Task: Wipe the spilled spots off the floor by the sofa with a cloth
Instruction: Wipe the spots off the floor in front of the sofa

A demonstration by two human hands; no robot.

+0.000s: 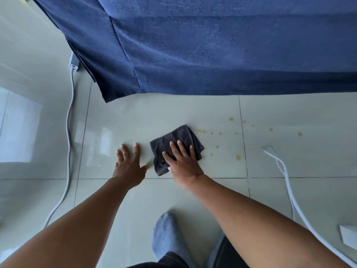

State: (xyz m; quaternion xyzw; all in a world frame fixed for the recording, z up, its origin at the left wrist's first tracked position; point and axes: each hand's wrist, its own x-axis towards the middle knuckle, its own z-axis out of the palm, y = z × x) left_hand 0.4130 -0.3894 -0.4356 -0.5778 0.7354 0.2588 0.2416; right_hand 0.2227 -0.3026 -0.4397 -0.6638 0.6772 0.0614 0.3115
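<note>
A dark grey folded cloth (173,140) lies flat on the pale tiled floor (193,111) in front of the blue sofa (212,51). My right hand (183,161) presses flat on the cloth's near half, fingers spread. My left hand (130,164) rests palm down on the bare tile just left of the cloth, fingers apart, holding nothing. Several small yellowish spilled spots (220,133) are scattered on the tiles to the right of the cloth, the nearest one (201,131) just beyond its right corner, the farthest (300,134) well to the right.
A grey cable (68,144) runs along the floor at left from a power strip (74,63) by the sofa's corner. A white cable (286,171) snakes across the tiles at right toward a white object (347,236). My foot in a blue sock (166,238) is below.
</note>
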